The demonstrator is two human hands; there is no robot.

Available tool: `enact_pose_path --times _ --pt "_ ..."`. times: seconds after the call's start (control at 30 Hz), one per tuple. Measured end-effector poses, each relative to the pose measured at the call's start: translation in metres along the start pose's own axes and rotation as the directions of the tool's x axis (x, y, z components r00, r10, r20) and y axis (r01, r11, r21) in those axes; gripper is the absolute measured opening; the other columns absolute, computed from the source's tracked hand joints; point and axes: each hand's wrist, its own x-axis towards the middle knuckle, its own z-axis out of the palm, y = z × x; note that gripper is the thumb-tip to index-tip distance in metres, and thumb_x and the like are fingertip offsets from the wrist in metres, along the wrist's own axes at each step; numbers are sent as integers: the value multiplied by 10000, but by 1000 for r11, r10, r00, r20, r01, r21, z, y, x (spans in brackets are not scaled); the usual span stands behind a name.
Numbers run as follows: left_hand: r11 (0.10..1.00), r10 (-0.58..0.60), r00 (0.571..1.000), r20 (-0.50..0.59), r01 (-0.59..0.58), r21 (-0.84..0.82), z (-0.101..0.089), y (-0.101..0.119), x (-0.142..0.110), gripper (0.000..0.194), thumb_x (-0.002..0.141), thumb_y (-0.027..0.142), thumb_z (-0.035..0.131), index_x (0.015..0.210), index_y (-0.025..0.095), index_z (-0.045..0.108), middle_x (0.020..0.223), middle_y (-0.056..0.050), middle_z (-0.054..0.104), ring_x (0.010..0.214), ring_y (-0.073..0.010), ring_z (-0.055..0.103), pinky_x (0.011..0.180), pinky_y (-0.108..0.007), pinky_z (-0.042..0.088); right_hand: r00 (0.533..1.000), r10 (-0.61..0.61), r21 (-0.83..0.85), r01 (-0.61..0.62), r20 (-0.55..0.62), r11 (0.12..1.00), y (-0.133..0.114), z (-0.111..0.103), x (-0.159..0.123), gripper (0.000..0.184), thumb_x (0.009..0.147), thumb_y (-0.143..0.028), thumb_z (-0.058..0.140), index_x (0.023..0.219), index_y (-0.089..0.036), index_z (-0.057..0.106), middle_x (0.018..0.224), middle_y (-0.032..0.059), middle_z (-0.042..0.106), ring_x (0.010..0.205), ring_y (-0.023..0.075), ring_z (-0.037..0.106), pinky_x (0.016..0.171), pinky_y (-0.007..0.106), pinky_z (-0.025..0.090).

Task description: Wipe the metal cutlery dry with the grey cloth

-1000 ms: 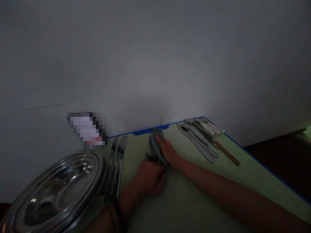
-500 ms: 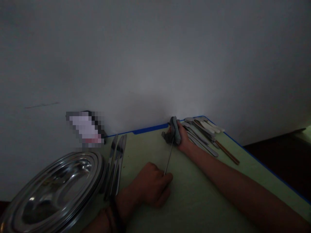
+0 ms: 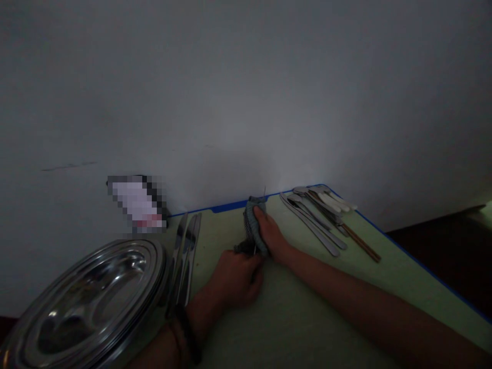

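A fist made by my left hand (image 3: 237, 278) grips the near end of a table knife (image 3: 265, 191), seen almost edge-on as a thin metal line. Around its middle is a folded grey-green cloth (image 3: 251, 221), which my right hand (image 3: 272, 234) squeezes against the metal. The far tip pokes out above the cloth; most of the blade and handle is hidden by cloth and fingers. Both hands are close together over the pale green table (image 3: 300, 302). Several table knives (image 3: 186, 251) lie side by side left of my left hand.
Stacked oval metal plates (image 3: 92, 302) stand at the left. A phone with a blurred screen (image 3: 136, 202) leans on the wall (image 3: 230, 102). Loose cutlery (image 3: 317, 225), white-handled pieces (image 3: 335, 201) and brown chopsticks (image 3: 361, 242) lie on the right. Blue edging (image 3: 415, 262) borders the table.
My right hand has slid the cloth down along the knife toward my left hand, so the far tip now shows above it. My left hand has moved slightly up and left.
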Motion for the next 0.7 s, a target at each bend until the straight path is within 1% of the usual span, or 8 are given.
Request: enact_pose_path --times 0.07,0.13,0.27,0.4,0.57,0.7 --pt "1000 -24 1000 -10 24 -8 2 0 0 134 731 240 444 730 176 562 688 -53 658 644 -230 624 582 -335 454 999 -29 -127 34 44 991 -3 3 -4 433 746 -548 468 900 -170 613 925 56 652 954 203 564 896 328 372" --pt "1000 -16 1000 -8 16 -19 3 -1 1 147 735 238 444 730 169 574 680 -57 657 633 -228 621 591 -340 459 993 -44 -183 64 109 981 -5 4 -6 431 783 -525 426 930 -164 609 949 59 650 960 199 563 897 322 369" --pt "999 21 1000 -22 -22 -36 1 0 1 149 739 229 446 746 167 582 696 -53 653 645 -222 613 607 -341 460 987 -38 -198 70 158 978 -8 2 -5 408 812 -487 400 956 -166 605 976 55 647 947 193 565 882 319 380" --pt "999 20 1000 -11 -20 -32 0 0 1 148 741 237 450 753 167 580 673 -45 640 621 -214 600 580 -329 450 982 -25 -190 62 188 980 -8 0 -3 416 813 -491 398 974 -165 599 1005 60 640 948 192 563 876 326 386" --pt "999 10 1000 -20 -11 -31 1 1 1 142 742 226 450 768 168 577 683 -46 639 633 -204 595 585 -314 443 980 -37 -186 74 196 980 -7 0 -2 416 800 -508 412 951 -173 607 978 56 647 953 193 564 888 329 378" --pt "1000 11 1000 14 -11 -17 0 0 2 128 754 236 445 745 176 558 699 -45 649 642 -210 607 589 -323 450 983 -17 -184 51 185 982 -8 1 -2 406 790 -507 425 934 -177 612 970 54 650 955 194 564 897 330 368"
